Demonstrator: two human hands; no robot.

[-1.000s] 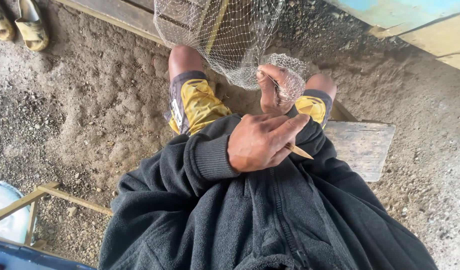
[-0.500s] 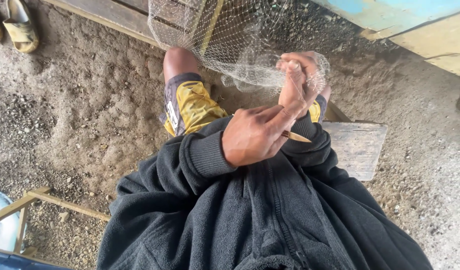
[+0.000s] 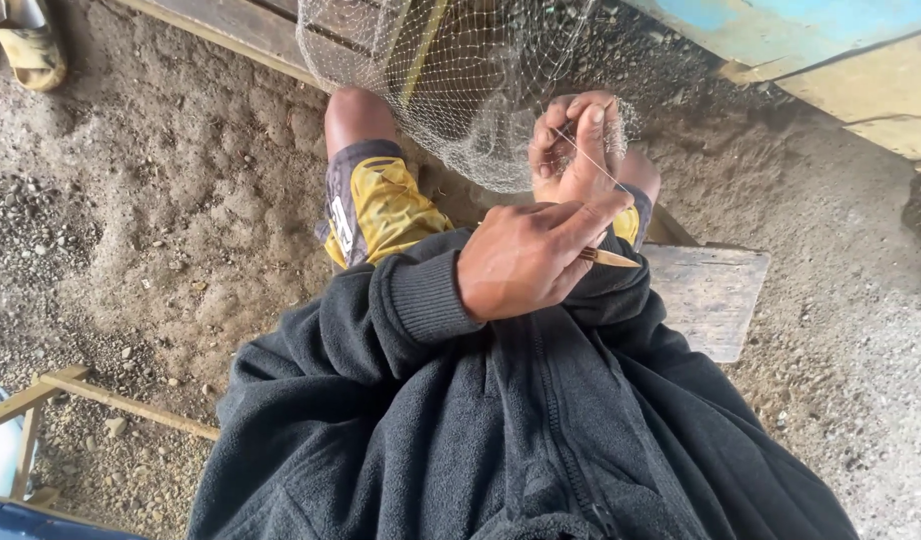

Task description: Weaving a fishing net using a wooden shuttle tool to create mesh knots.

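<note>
**Net up in front, needle low at the left hand**

From my remote view through the head camera, I see the person sitting on a wooden bench (image 3: 706, 295), and both hands are in front of the body, a little to the right side.

The fine fishing net (image 3: 461, 90) hangs down from above and ahead, between the knees, and its lower edge comes to the right hand (image 3: 578, 145). This hand is raised and closed on a bunch of the mesh, with the fingers pinched together and pointing upward. A thin thread (image 3: 593, 162) runs slanted across this hand.

The left hand (image 3: 526, 262) is lower and nearer to the body, just below the right one. It is closed around a slim wooden needle (image 3: 609, 258). Only the pointed end shows, and its long axis lies almost level, pointing to the right. So the net lies above and beyond the needle, and the right hand is the nearer one to it. I cannot tell if the thread reaches the needle.

The ground (image 3: 181, 200) is dry sandy earth with small stones. A sandal (image 3: 31, 50) lies at the far left, a light wooden frame (image 3: 111, 400) at the near left, and blue and yellow painted boards (image 3: 831, 50) at the top right.
</note>
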